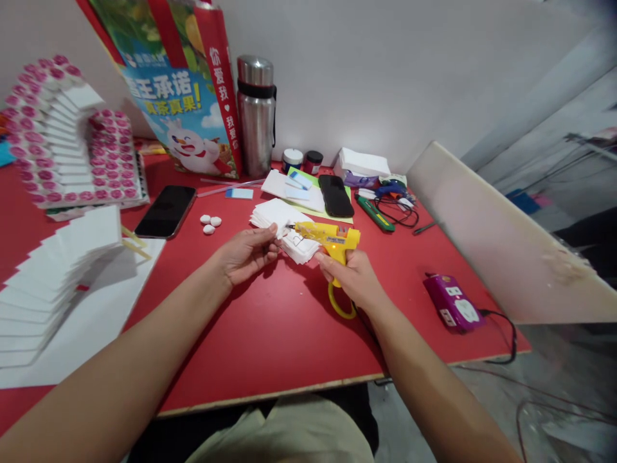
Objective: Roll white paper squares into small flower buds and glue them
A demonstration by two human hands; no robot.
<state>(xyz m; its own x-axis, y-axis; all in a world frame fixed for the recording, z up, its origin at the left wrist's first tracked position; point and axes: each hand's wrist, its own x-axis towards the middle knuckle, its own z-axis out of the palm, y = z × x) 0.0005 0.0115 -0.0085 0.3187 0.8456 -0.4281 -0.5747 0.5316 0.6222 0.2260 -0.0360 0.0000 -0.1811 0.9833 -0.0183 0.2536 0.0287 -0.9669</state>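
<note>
My right hand (355, 275) grips a yellow hot glue gun (328, 236) by its handle, its nozzle pointing left. At the nozzle tip, my left hand (251, 252) pinches a small white paper piece (283, 231) between thumb and finger; its exact shape is hard to make out. Behind and below the gun lies a stack of white paper pieces (270, 212) on the red table. Left of my left hand sit several small white folded pieces (209, 226).
On the left, a fanned white paper structure (62, 270) stands on a white sheet (103, 321), before a pink-and-white flowered model (43, 141). Also here: phones (166, 211), a steel flask (256, 122), a printed bag (178, 96), a green cutter (376, 213) and a purple power socket (453, 302).
</note>
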